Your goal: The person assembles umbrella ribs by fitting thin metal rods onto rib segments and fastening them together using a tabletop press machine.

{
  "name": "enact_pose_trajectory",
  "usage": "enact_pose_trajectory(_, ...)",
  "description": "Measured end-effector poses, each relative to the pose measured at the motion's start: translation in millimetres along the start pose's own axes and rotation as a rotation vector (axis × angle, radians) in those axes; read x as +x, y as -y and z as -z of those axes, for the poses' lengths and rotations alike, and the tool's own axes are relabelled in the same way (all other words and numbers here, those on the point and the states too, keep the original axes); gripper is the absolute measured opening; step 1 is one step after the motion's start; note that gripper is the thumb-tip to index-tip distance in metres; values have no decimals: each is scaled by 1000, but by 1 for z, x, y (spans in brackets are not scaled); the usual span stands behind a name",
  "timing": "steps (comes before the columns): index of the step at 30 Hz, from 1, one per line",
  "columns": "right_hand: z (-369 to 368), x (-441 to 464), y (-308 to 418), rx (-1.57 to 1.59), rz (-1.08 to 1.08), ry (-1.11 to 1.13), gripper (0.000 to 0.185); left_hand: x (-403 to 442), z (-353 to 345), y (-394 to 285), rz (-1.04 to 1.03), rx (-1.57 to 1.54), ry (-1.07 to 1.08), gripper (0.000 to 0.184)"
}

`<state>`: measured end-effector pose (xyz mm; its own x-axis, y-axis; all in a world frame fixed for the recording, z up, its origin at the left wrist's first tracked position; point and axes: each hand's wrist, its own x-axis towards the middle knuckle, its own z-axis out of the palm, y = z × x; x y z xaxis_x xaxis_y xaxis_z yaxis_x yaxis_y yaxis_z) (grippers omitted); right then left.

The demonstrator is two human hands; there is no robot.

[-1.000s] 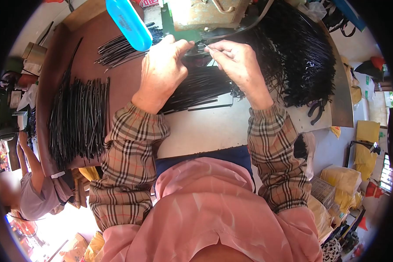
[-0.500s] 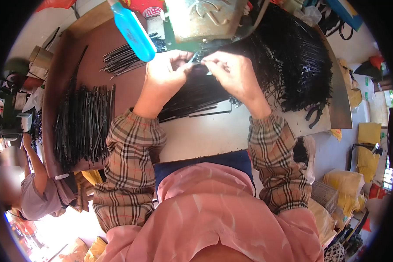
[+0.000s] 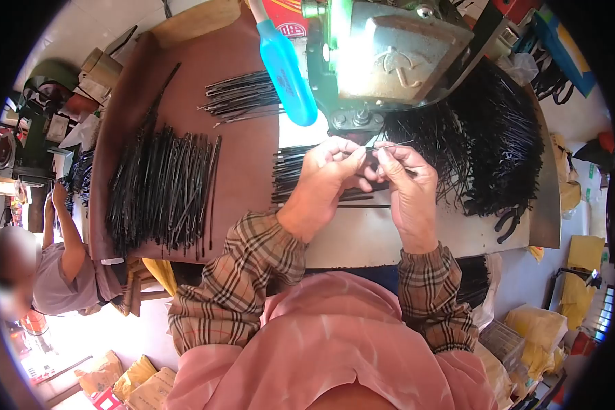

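Observation:
My left hand and my right hand are close together in front of a metal machine. Between their fingertips they pinch a thin dark strip, whose end sticks out past my right fingers. Below my hands lies a bundle of black strips, partly covered by my left hand. A blue lamp hangs to the upper left of my hands, beside the brightly lit machine. The machine's bolted base plate is just beyond my fingertips.
Black strips lie in a large bundle at left, with a smaller bundle behind. A big black heap covers the right, with black-handled pliers at its edge. A person works at far left.
Both hands have drawn back from the machine towards my body, with a thin strip between them. The view has shifted, so more of the machine shows. The pliers stay on the table.

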<state>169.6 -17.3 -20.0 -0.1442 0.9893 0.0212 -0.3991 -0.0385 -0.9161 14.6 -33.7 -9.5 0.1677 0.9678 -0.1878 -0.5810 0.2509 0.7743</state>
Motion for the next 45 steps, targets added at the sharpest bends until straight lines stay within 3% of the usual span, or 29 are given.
enact_pose_trajectory(6, -4, 15, 5, 88, -66, 129, 6, -9, 10, -45, 33, 572, 57, 19)
enact_pose_trajectory(10, 2, 19, 8, -26, -141, 153, 11, 33, 74, -57, -568, 1335, -283, 18)
enact_pose_trajectory(13, 3, 17, 6, -90, -182, 144, 16, 66, 112, -39, -642, 1722, -438, 18)
enact_pose_trajectory(16, 5, 15, 5, -125, -179, 159, 18, 64, 116, -43, -651, 1819, -330, 13)
enact_pose_trajectory(21, -3, 19, 5, -208, -156, 166, 22, 57, 96, -61, -1099, 1685, -57, 18)
enact_pose_trajectory(24, -14, 23, 14, -332, -97, 131, 19, 46, 64, -47, -1091, 1409, 15, 19)
enact_pose_trajectory(25, -15, 25, 11, -385, -24, 117, 18, 44, 58, -42, -1100, 1451, -24, 22)
enact_pose_trajectory(29, -8, 24, 6, -349, -48, 106, 16, 29, 36, -28, -536, 941, -103, 25)
enact_pose_trajectory(32, -6, 21, 5, -317, -110, 103, 16, 25, 32, -25, -300, 669, -144, 21)
enact_pose_trajectory(35, -7, 20, 5, -313, -114, 91, 16, 19, 26, -29, -141, 628, -149, 19)
enact_pose_trajectory(45, 0, 24, -4, -328, -83, 108, 17, 16, 24, -24, -104, 604, -122, 31)
